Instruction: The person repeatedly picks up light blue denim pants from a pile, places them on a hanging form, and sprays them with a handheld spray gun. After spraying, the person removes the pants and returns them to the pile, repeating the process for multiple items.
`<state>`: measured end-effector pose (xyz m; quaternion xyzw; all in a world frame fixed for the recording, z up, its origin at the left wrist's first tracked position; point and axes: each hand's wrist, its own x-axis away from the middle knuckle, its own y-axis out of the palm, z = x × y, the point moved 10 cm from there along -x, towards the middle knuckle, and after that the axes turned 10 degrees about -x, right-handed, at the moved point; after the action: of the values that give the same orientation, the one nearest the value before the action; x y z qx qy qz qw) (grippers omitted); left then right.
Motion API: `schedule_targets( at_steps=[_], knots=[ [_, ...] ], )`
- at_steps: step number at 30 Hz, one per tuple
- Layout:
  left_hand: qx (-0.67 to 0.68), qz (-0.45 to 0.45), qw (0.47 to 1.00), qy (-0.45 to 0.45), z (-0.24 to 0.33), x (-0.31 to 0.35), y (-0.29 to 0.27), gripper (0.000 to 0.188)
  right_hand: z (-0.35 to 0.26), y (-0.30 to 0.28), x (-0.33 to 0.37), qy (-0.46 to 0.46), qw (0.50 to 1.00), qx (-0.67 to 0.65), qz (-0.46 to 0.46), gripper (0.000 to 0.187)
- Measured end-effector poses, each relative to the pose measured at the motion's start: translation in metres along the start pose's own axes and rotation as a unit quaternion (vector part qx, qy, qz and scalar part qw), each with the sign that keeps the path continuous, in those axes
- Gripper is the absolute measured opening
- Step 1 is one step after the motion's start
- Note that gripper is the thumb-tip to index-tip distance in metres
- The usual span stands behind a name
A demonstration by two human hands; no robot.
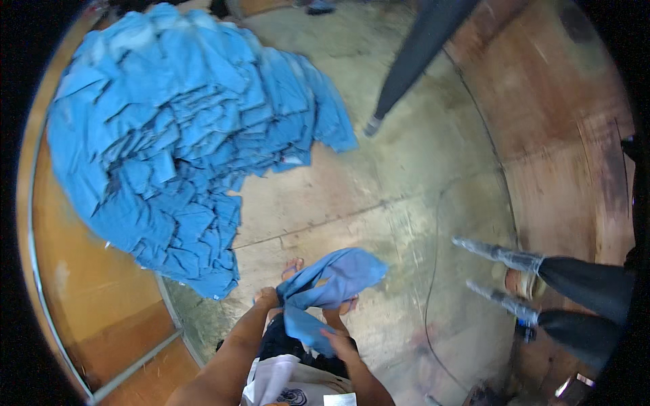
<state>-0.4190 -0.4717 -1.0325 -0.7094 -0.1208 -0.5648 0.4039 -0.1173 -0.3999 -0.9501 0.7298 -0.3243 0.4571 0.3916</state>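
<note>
A blue denim-like garment [338, 277] hangs in front of my body, its far end swung out to the right above the floor. My left hand [267, 296] is closed on its left edge. At the lower fold of the same cloth is my right hand [340, 344], touching or very near it; motion blur hides how its fingers sit. The exact kind of garment cannot be made out. Ahead and to the left lies a large heap of blue garments [183, 115], stacked in overlapping layers, apart from both hands.
Brown panels [88, 271] with a metal rail border the left side. Dark trouser-like legs [575, 287] with clear-wrapped ends jut in from the right; another dark tapered leg [420, 61] comes from above. A thin cable [428, 304] runs along the worn floor [399, 183].
</note>
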Motion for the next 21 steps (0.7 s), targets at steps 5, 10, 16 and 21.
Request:
schedule_targets(
  at_steps=[5, 10, 16, 21],
  knots=[
    [0.214, -0.033, 0.971, 0.1, -0.045, 0.056, 0.012, 0.04, -0.05, -0.166, 0.116, 0.075, 0.965, 0.086, 0.237, 0.05],
    [0.401, 0.002, 0.887, 0.229, -0.058, 0.123, -0.057, 0.038, -0.17, -0.123, 0.146, -0.176, 0.964, 0.088, 0.178, 0.042],
    [0.479, 0.26, 0.837, 0.047, -0.243, 0.152, -0.294, 0.039, -0.399, 0.133, 0.149, -0.367, 0.853, 0.324, 0.184, 0.057],
    [0.549, 0.62, 0.532, 0.178, -0.469, 0.422, -0.551, 0.029, -0.564, 0.411, 0.327, -0.664, 0.713, 0.19, -0.121, 0.035]
  ],
)
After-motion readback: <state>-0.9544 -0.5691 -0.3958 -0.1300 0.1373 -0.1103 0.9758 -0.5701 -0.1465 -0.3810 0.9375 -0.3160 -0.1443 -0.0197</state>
